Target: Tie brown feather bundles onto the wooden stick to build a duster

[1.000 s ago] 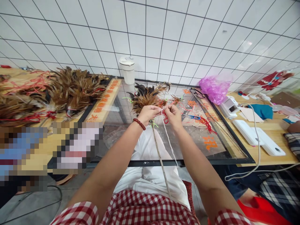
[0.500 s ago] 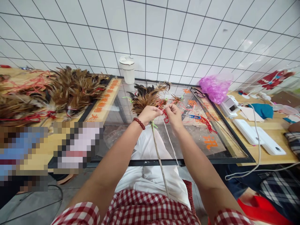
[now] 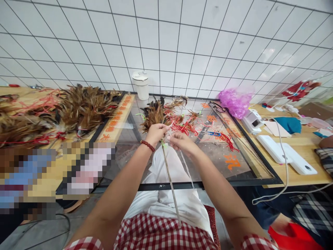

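Note:
A feather duster (image 3: 154, 116) with brown and black feathers lies on the glass tabletop, its thin stick (image 3: 169, 180) running down over the table edge to my lap. My left hand (image 3: 157, 133), wearing a beaded bracelet (image 3: 148, 146), is closed in a pinch beside the feathers, at a thin white string. Just right of it, my right hand (image 3: 183, 143) also pinches the white string (image 3: 186, 165), whose tail hangs towards the table's front edge. Bright green ties (image 3: 162, 142) circle the stick below the feathers. The exact grip between the fingertips is partly hidden.
Red cords (image 3: 186, 127) and loose feathers lie beyond my right hand, near a blue-handled tool (image 3: 214, 133). A white cup (image 3: 141, 86), glasses (image 3: 218, 107) and a purple plastic bag (image 3: 236, 102) stand farther back. Feather bundles (image 3: 83, 111) pile at left; a cable (image 3: 286, 156) hangs at right.
Both hands have moved left and slightly down, with my right hand now lower than my left. The red cord that dangled between them now shows among the cords behind. The view has shifted slightly.

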